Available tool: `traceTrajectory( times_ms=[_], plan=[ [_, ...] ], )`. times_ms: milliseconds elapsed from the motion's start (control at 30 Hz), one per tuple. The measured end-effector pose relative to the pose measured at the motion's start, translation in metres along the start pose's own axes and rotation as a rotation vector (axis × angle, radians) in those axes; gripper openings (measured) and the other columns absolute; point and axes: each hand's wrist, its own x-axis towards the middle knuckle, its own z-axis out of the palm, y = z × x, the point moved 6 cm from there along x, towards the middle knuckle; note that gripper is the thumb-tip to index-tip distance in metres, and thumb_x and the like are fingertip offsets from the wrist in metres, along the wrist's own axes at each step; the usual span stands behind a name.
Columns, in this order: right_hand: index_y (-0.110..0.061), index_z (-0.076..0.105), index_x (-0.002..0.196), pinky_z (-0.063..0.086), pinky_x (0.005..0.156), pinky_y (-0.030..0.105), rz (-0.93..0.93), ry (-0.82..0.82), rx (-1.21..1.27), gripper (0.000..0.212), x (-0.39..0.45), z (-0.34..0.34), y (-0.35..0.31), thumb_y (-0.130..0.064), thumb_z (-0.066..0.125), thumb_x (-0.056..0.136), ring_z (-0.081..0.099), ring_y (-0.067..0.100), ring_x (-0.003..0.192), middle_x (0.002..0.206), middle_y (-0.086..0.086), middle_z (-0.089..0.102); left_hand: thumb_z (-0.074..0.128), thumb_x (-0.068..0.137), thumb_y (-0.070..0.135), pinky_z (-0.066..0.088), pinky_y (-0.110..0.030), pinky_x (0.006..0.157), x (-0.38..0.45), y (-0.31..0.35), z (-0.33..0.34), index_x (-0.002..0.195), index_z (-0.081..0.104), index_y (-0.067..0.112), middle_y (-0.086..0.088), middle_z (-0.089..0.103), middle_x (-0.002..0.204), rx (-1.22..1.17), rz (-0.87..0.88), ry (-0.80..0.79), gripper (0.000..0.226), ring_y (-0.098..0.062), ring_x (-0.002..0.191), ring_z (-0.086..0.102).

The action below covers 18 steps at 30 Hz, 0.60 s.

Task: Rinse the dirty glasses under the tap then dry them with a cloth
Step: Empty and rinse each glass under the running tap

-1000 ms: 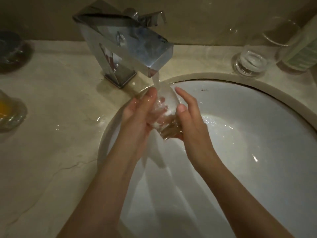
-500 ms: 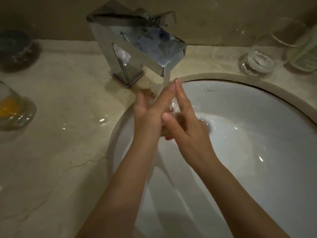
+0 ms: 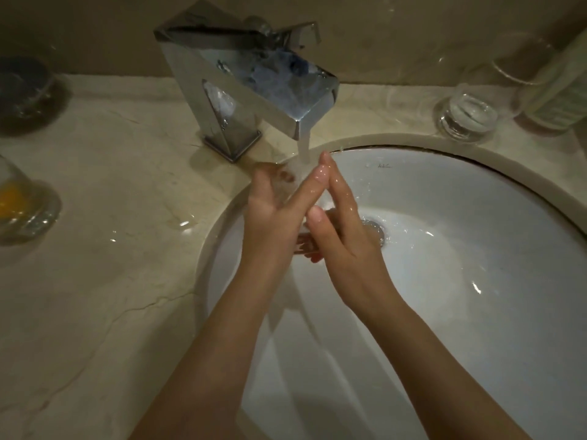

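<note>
Item: rinsing station, one moment, head view.

Writing: a small grey maker's mark is printed on the back wall of the white basin point(image 3: 444, 198), too small to be read. A pale green label with faint lines of print is seen on a bottle point(image 3: 562, 90) at the far right; no word can be made out.

Task item: one clear glass point(image 3: 287, 182), held over the back-left part of the basin, directly under the stream falling from the chrome tap point(image 3: 254, 87). Water is seen striking it. The glass is enclosed between both hands and largely hidden by them; its tilt cannot be told.

Left hand point(image 3: 270, 214): curled round the left side of the glass, thumb laid over the near face, fingertips visible through the glass wall.

Right hand point(image 3: 340, 230): fingers straight and wet, pressed along the right side of the glass, tips meeting the left thumb; the thumb is laid across the front. A gripping hold is indicated.

Other items on the marble counter point(image 3: 104, 281): a glass with orange residue point(image 3: 22, 204) at the left edge; a dark-stained glass point(image 3: 25, 90) at far left; a clear tumbler point(image 3: 467, 115) beside the bottle, right of the tap.
</note>
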Motion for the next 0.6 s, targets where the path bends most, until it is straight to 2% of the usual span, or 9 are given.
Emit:
traceTrajectory(
  times_ms=[67, 133, 167, 233, 333, 400, 500, 533, 600],
  plan=[
    [-0.071, 0.027, 0.127, 0.052, 0.061, 0.024, 0.096, -0.03, 0.235, 0.047, -0.001, 0.007, 0.004, -0.046, 0.045, 0.091, 0.066, 0.023, 0.071, 0.093, 0.002, 0.07, 0.065, 0.077, 0.058, 0.045, -0.028, 0.04, -0.003, -0.008, 0.004, 0.109, 0.06, 0.01, -0.012, 0.069, 0.093, -0.12, -0.194, -0.068, 0.059, -0.018, 0.059, 0.066],
    [-0.067, 0.032, 0.124, 0.049, 0.054, 0.028, 0.166, -0.069, 0.477, 0.042, 0.001, 0.014, 0.005, -0.048, 0.042, 0.089, 0.063, 0.021, 0.068, 0.099, -0.003, 0.071, 0.059, 0.077, 0.063, 0.045, -0.025, 0.048, -0.007, -0.013, 0.006, 0.099, 0.067, 0.011, -0.009, 0.07, 0.081, -0.28, -0.292, -0.102, 0.057, -0.022, 0.058, 0.064],
    [-0.066, 0.033, 0.124, 0.048, 0.052, 0.028, 0.162, -0.07, 0.485, 0.041, 0.002, 0.014, 0.003, -0.049, 0.042, 0.088, 0.063, 0.018, 0.069, 0.103, -0.007, 0.071, 0.06, 0.077, 0.063, 0.05, -0.029, 0.056, -0.008, -0.012, 0.006, 0.102, 0.069, 0.011, -0.009, 0.072, 0.086, -0.31, -0.266, -0.085, 0.059, -0.025, 0.069, 0.068],
    [-0.071, 0.029, 0.123, 0.053, 0.058, 0.028, 0.128, -0.061, 0.304, 0.04, 0.006, 0.011, -0.001, -0.052, 0.041, 0.091, 0.069, 0.012, 0.079, 0.107, -0.021, 0.068, 0.063, 0.077, 0.058, 0.058, -0.038, 0.072, -0.005, -0.007, 0.001, 0.113, 0.065, 0.013, -0.006, 0.073, 0.103, -0.242, -0.138, -0.005, 0.059, -0.025, 0.089, 0.072],
    [-0.081, 0.014, 0.121, 0.058, 0.08, 0.032, 0.073, -0.088, 0.016, 0.046, 0.005, 0.01, -0.007, -0.061, 0.042, 0.091, 0.07, 0.009, 0.088, 0.09, -0.031, 0.066, 0.068, 0.078, 0.053, 0.059, -0.039, 0.072, 0.002, 0.005, -0.006, 0.095, 0.058, 0.03, 0.01, 0.071, 0.09, 0.11, 0.1, 0.084, 0.03, -0.014, 0.082, 0.072],
    [-0.08, 0.014, 0.122, 0.058, 0.075, 0.03, 0.064, -0.092, 0.06, 0.046, 0.003, 0.01, -0.009, -0.064, 0.041, 0.088, 0.071, 0.009, 0.089, 0.099, -0.032, 0.066, 0.065, 0.076, 0.057, 0.058, -0.041, 0.075, 0.001, 0.003, -0.003, 0.093, 0.059, 0.033, 0.013, 0.07, 0.091, 0.116, 0.068, 0.054, 0.03, -0.013, 0.083, 0.071],
    [-0.063, 0.025, 0.133, 0.052, 0.057, 0.023, 0.157, -0.061, 0.432, 0.046, 0.004, 0.011, -0.006, -0.058, 0.04, 0.09, 0.07, 0.008, 0.079, 0.129, 0.003, 0.062, 0.055, 0.081, 0.063, 0.053, -0.043, 0.086, -0.004, -0.009, 0.005, 0.112, 0.067, 0.017, -0.006, 0.073, 0.107, -0.239, -0.178, -0.043, 0.057, -0.024, 0.095, 0.071],
    [-0.061, 0.026, 0.135, 0.052, 0.055, 0.024, 0.156, -0.052, 0.472, 0.044, 0.004, 0.009, -0.008, -0.057, 0.039, 0.093, 0.07, 0.011, 0.079, 0.133, 0.006, 0.059, 0.052, 0.083, 0.064, 0.054, -0.043, 0.086, -0.005, -0.009, 0.006, 0.115, 0.067, 0.013, -0.009, 0.073, 0.107, -0.278, -0.202, -0.046, 0.062, -0.025, 0.096, 0.071],
    [-0.067, 0.024, 0.134, 0.055, 0.06, 0.026, 0.126, -0.027, 0.288, 0.042, 0.005, 0.006, -0.01, -0.056, 0.036, 0.095, 0.071, 0.013, 0.085, 0.123, -0.01, 0.065, 0.049, 0.085, 0.061, 0.057, -0.042, 0.076, -0.005, -0.004, 0.005, 0.117, 0.064, 0.014, -0.003, 0.074, 0.103, -0.195, -0.131, -0.006, 0.059, -0.021, 0.092, 0.072]
  ],
)
